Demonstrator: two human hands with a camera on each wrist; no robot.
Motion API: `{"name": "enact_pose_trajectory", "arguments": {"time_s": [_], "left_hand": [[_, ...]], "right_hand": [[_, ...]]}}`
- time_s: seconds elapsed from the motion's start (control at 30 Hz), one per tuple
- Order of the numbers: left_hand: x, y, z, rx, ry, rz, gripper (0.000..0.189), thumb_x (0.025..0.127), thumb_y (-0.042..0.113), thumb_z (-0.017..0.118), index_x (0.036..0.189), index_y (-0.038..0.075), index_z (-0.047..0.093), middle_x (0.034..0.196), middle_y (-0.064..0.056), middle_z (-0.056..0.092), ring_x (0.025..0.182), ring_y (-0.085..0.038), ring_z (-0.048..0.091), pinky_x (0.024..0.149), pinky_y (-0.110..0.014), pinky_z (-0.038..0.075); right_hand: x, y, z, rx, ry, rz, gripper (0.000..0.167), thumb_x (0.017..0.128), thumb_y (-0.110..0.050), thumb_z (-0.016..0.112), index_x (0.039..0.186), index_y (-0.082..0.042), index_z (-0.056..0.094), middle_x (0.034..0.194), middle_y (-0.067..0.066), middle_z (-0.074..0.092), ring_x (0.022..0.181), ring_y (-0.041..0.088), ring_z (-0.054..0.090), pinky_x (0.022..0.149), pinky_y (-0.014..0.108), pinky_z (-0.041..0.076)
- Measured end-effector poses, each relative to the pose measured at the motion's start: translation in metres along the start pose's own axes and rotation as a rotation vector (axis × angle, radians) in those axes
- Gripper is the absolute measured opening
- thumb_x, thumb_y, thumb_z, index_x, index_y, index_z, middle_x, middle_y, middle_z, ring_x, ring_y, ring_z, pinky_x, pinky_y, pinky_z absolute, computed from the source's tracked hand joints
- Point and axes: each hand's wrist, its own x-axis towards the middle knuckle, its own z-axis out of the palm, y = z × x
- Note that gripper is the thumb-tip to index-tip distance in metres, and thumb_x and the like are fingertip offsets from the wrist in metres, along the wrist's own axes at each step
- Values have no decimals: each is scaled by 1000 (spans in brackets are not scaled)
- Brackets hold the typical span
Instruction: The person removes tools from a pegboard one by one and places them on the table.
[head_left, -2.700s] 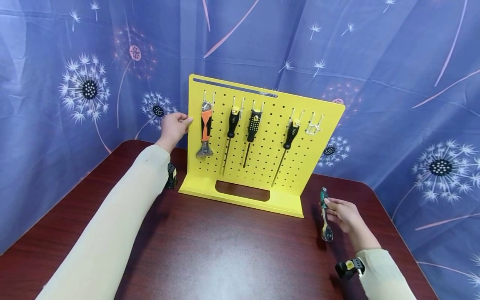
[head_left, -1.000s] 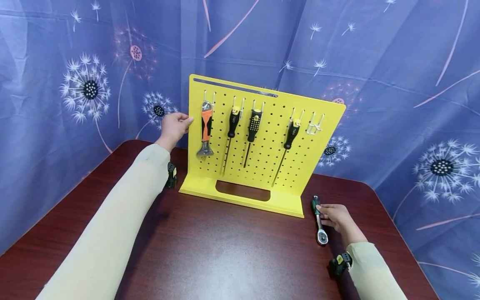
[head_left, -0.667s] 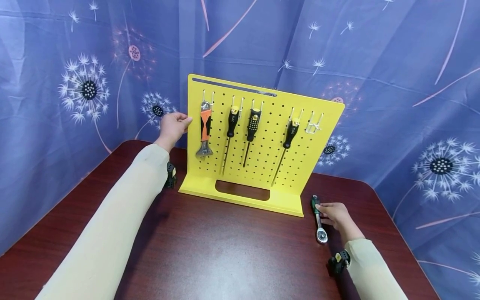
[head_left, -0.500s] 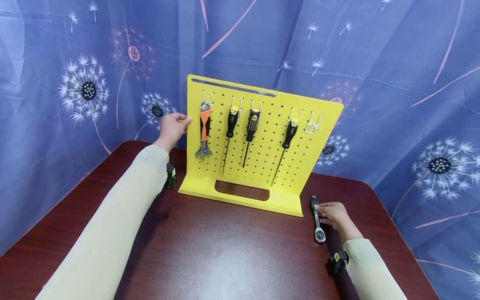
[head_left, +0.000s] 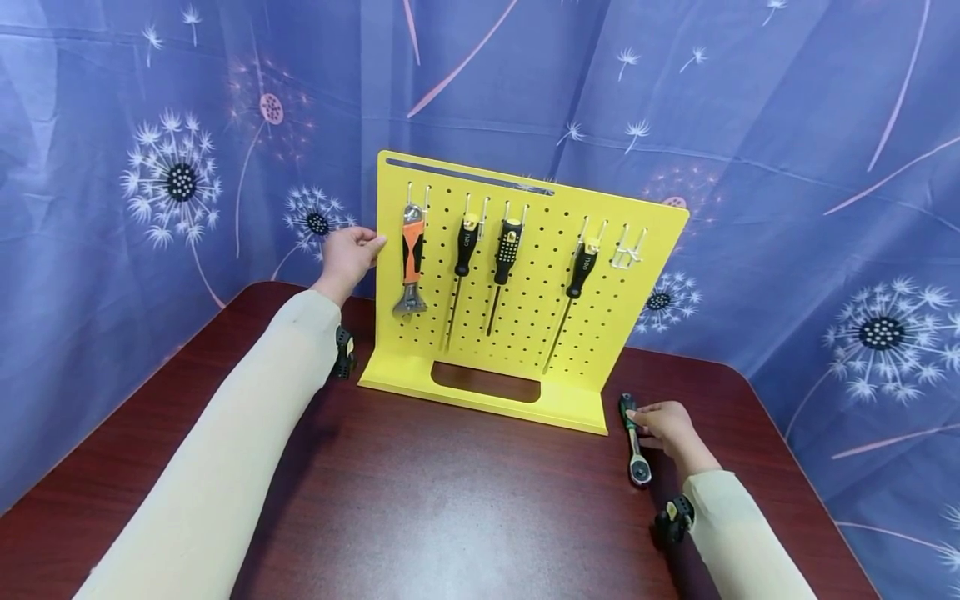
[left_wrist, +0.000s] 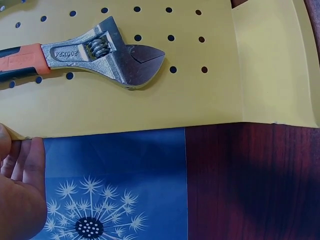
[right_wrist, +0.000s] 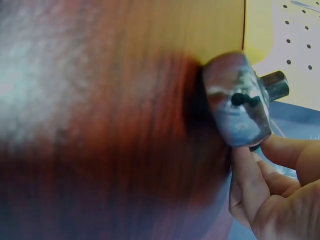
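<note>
My left hand [head_left: 348, 260] pinches the left edge of a yellow pegboard stand [head_left: 543, 287] between thumb and fingers. Beside that hand, an adjustable wrench [head_left: 412, 254] with an orange and black handle hangs from a hook, its jaw end down. At the right of the stand my right hand [head_left: 670, 429] grips a ratchet wrench [head_left: 636, 446] by its green and black handle. The ratchet's round head points toward me, low over the table. In the right wrist view the shiny ratchet head [right_wrist: 237, 100] with its square drive stud fills the middle right; the handle is mostly hidden behind it.
Three screwdrivers hang on the board: a long one [head_left: 467, 246], a shorter one with a dotted grip [head_left: 507, 252] and another long one [head_left: 583, 268]. A bare white hook [head_left: 627, 250] is at the board's right. A patterned blue curtain [head_left: 480, 75] hangs behind the dark red table [head_left: 450, 500].
My right hand has moved left and slightly nearer the stand with the ratchet wrench, turning it so the handle leans further left. The left hand stays on the board's edge.
</note>
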Motion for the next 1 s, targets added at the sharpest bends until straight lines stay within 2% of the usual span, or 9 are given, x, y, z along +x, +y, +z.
{"name": "enact_pose_trajectory", "arguments": {"time_s": [0.2,0.57,1.0], "left_hand": [[0,1,-1,5,7,-4,36,106,22,58,131,-3,66,132,-24,67,111,-29,69,105,-41,58],[0,1,-1,-2,7,1,37,106,22,59,131,-3,66,132,-25,66,106,-26,68,105,-40,58],[-4,3,0,-18,-5,-10,37,107,22,57,133,-2,64,133,-25,65,122,-36,66,108,-42,56]], "right_hand": [[-1,-3,0,-14,4,-14,45,102,-7,59,132,25,48,72,1,52,65,11,52,72,37,66],[0,1,-2,-8,3,6,48,103,-10,59,136,22,46,86,6,61,80,18,60,79,46,66],[-4,5,-9,31,-34,23,52,104,-16,59,138,21,46,89,4,60,76,11,59,74,34,66]]}}
